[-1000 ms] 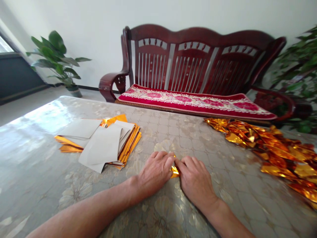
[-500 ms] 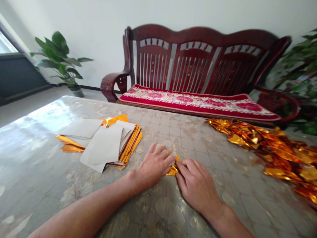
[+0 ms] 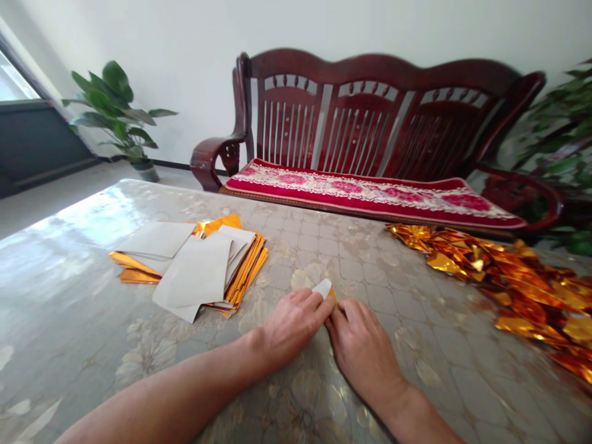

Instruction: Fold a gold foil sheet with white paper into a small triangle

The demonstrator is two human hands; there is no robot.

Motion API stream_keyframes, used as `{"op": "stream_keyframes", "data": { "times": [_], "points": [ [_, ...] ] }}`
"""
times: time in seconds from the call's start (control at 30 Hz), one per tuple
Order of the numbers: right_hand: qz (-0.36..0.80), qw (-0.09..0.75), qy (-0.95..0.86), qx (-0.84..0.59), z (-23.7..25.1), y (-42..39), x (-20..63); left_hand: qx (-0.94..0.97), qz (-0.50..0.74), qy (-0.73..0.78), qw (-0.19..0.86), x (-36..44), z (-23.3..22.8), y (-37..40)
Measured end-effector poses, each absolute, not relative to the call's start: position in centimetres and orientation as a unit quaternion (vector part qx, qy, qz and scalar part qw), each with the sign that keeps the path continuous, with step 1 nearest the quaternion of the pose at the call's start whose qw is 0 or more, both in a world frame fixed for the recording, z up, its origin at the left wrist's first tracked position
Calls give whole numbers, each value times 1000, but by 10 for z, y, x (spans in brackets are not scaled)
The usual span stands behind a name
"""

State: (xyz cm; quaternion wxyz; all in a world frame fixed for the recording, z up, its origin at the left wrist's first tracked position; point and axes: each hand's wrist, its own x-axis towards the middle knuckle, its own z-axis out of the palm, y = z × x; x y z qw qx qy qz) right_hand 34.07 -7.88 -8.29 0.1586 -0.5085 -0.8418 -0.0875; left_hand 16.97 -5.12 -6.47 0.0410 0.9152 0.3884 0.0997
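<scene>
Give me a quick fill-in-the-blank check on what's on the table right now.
Both hands, the left hand and the right hand, pinch a small folded paper whose upturned side is ____.
The stack of flat sheets lies to the person's ____.
The heap of folded gold pieces lies to the person's ____.
Behind the table stands a wooden ____.

Missing words: white; left; right; bench

Wall: plain white wall ahead of me, bare.
Bench: dark red wooden bench against that wall, slatted back, curved armrests.
Cushion: red flowered cushion lying along its seat.
Plants: a leafy potted plant on the floor at the far left; another green plant at the right edge, blurred.
Window: bright strip of window at upper left, a dark panel below it.
Floor: pale floor, lit from the left.
Table: glossy patterned table before me, catching glare at its left end.
</scene>
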Motion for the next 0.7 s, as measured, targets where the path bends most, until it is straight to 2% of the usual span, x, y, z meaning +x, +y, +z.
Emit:
{"op": "stream_keyframes", "data": {
  "times": [0.4, 0.7],
  "points": [
    [-132, 155, -851, -484, -77, -84, 341, 910, 63, 409, -27, 179, -73, -75],
    [-43, 173, -862, -476, -69, -75, 357, 923, 67, 377, -42, 177, -77, -71]
  ]
}}
